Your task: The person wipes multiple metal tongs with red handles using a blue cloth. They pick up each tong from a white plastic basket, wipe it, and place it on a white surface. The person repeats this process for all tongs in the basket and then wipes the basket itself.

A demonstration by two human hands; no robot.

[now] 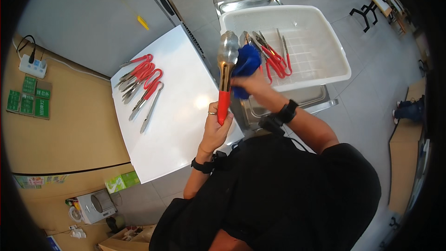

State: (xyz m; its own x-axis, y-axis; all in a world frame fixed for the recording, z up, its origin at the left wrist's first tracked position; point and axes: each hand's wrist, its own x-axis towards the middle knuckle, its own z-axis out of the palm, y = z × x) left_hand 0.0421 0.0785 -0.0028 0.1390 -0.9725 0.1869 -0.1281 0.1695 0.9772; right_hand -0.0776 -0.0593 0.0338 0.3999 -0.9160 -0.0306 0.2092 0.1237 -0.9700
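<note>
My left hand [215, 129] grips a pair of metal tongs [228, 52] by its red-coated handle, scalloped heads pointing away from me. Beside the tongs, my right hand [254, 85] is blurred and holds a blue cloth [245, 61] close against the metal part. Beyond it stands a white plastic basket [327, 55]. Several red-handled tongs [277, 61] lie heaped at the basket's left side. On the white tabletop [181, 111] to the left, more red-handled tongs [143, 71] lie in a row, with one all-metal pair [152, 108] nearest me.
The basket rests on a stainless steel cart [244, 3] with a curved rail. A power strip [33, 65] with cables sits on the tan surface at left. Toward the bottom left stand a green box [122, 182] and a white appliance [95, 206]. A person's legs [411, 109] show at far right.
</note>
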